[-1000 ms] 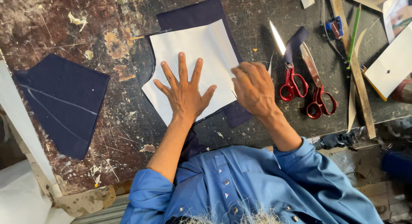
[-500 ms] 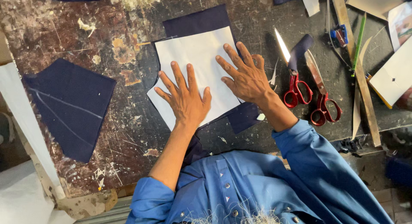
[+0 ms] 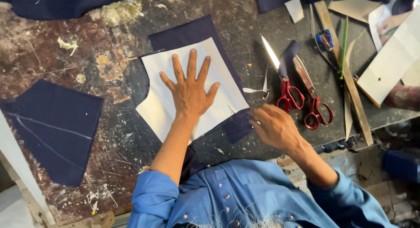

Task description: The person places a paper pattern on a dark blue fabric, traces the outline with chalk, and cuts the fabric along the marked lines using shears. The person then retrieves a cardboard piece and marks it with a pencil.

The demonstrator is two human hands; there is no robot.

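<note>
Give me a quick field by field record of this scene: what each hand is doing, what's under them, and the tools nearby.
Left hand: flat, fingers spread, pressing on the white paper pattern
Under pattern: navy fabric piece
Right hand: at the fabric's lower right corner, grip unclear
Tools: two red-handled scissors right of the pattern
Other fabric: separate navy piece with chalk lines, left
Surface: worn, scratched worktable

The worn, paint-stained worktable point(image 3: 109, 40) carries a navy fabric piece point(image 3: 52, 127) at the left, a white paper pattern point(image 3: 157, 110) over navy cloth point(image 3: 192, 33) at centre, and two red-handled scissors point(image 3: 286, 94) point(image 3: 315, 105) beside wooden rulers point(image 3: 356, 110).
</note>
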